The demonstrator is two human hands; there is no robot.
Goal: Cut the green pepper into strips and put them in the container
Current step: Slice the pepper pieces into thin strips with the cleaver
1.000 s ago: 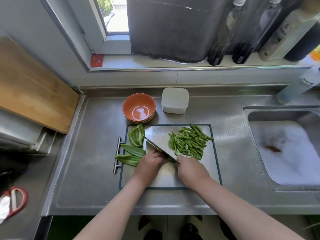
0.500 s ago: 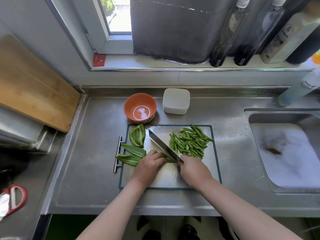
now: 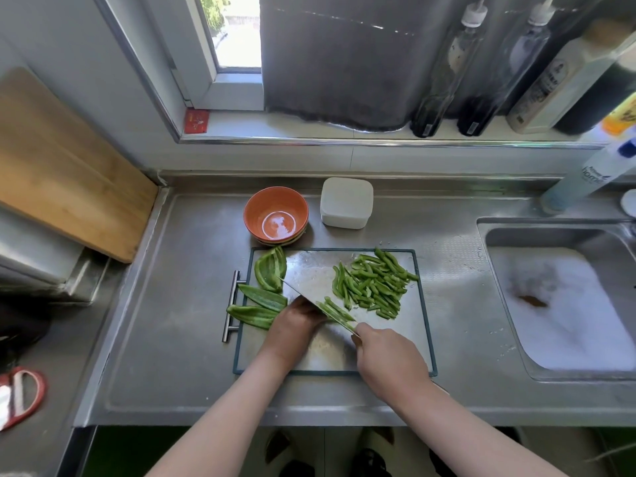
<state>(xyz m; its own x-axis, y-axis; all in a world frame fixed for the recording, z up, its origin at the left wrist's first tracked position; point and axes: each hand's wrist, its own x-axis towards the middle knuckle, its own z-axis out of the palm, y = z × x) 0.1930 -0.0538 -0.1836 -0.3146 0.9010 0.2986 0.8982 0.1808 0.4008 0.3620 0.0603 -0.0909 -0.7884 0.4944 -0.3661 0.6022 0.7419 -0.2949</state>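
A steel cutting board (image 3: 418, 325) with a dark rim lies on the counter. A heap of green pepper strips (image 3: 373, 285) covers its right part. Three uncut pepper pieces (image 3: 265, 290) rest at its left edge. My right hand (image 3: 385, 356) grips the handle of a cleaver (image 3: 309, 297), whose blade runs diagonally across the board with a few fresh strips (image 3: 335, 308) lying along its right side. My left hand (image 3: 292, 325) presses down a pepper piece just left of the blade; the piece itself is hidden under the fingers. An orange bowl (image 3: 275, 215) stands behind the board.
A white lidded box (image 3: 346, 203) sits beside the bowl. A sink (image 3: 564, 304) full of foam lies to the right. Bottles (image 3: 444, 70) line the window sill, and a wooden board (image 3: 65, 173) leans at the left. The counter's front edge is near my arms.
The cleaver has come down and shifted slightly left, leaving a few new strips on its right side. My left hand stays on the pepper piece.
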